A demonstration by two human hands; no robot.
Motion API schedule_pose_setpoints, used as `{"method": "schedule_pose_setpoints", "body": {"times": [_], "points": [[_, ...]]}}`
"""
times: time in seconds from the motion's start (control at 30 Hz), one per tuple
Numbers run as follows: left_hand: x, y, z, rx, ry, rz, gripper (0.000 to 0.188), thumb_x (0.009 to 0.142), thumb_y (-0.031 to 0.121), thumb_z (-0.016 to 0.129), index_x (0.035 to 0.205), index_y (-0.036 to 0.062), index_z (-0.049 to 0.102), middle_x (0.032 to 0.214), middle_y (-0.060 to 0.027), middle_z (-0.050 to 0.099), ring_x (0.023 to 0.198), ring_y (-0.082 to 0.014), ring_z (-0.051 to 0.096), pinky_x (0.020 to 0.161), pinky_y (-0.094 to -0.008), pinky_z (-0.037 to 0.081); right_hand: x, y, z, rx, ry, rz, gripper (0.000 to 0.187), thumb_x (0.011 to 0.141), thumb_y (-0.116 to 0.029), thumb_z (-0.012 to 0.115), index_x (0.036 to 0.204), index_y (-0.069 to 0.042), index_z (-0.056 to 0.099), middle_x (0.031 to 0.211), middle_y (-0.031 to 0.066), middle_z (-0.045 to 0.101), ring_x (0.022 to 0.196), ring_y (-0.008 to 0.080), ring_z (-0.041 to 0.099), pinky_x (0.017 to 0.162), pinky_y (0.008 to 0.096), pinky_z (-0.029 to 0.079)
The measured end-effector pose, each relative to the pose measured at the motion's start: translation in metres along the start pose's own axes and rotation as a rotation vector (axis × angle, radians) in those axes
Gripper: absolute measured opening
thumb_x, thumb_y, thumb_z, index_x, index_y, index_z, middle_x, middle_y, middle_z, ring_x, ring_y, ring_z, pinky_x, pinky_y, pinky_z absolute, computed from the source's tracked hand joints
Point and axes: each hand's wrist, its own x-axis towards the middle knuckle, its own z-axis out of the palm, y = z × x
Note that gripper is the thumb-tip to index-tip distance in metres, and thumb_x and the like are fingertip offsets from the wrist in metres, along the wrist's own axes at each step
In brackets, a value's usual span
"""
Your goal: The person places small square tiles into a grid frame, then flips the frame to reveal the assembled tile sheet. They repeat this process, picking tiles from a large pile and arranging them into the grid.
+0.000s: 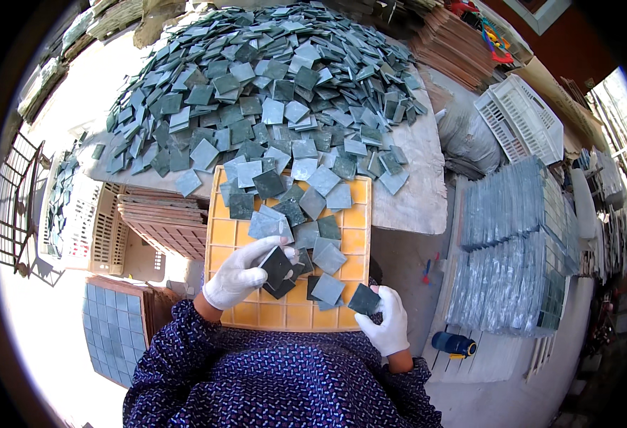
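A yellow gridded tray (249, 316) lies in front of me, its far end running up against a heap of square stone tiles (256, 78). Loose grey and dark green tiles (312, 203) are scattered over the tray's middle and far part. My left hand (236, 277), in a white glove, is closed on a dark tile (276, 267) above the tray's left half; another dark tile shows just under it. At the tray's near right corner, my gloved right hand (387, 327) pinches a dark green tile (364, 299) between thumb and fingers.
The heap rests on a pale table (427, 192). Stacked reddish trays (160, 221) and a stack faced with blue-grey tiles (114, 317) stand at left. On the right are wrapped tile stacks (506, 271), a white crate (520, 118) and a dark blue bottle (454, 344).
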Motion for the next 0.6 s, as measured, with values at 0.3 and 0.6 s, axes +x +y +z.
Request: {"method": "schedule_pose_setpoints", "body": {"times": [0.3,0.6], "points": [[0.003,-0.007,0.002,-0.232,-0.049,0.047,0.084,0.084,0.054,0.064,0.142,0.0015,0.034,0.122,-0.0171,0.055,0.113,-0.0280,0.057,0.093,-0.0403,0.050,-0.005,0.007,0.001,0.004,0.009,-0.002,0.055,0.068,-0.014,0.076,0.115,0.000,0.053,0.108,0.0136,0.057,0.089,0.0233,0.063,0.078,0.0330,0.051],[-0.067,0.026,-0.026,0.661,0.422,-0.040,0.046,0.098,0.040,0.047,0.092,-0.0018,0.065,0.076,-0.0063,0.065,0.064,-0.0136,0.061,0.059,-0.0237,0.050,-0.025,0.014,-0.007,-0.100,-0.090,-0.104,0.055,0.067,-0.019,0.077,0.114,-0.002,0.056,0.111,0.0153,0.057,0.099,0.0314,0.060,0.085,0.0385,0.050]]}}
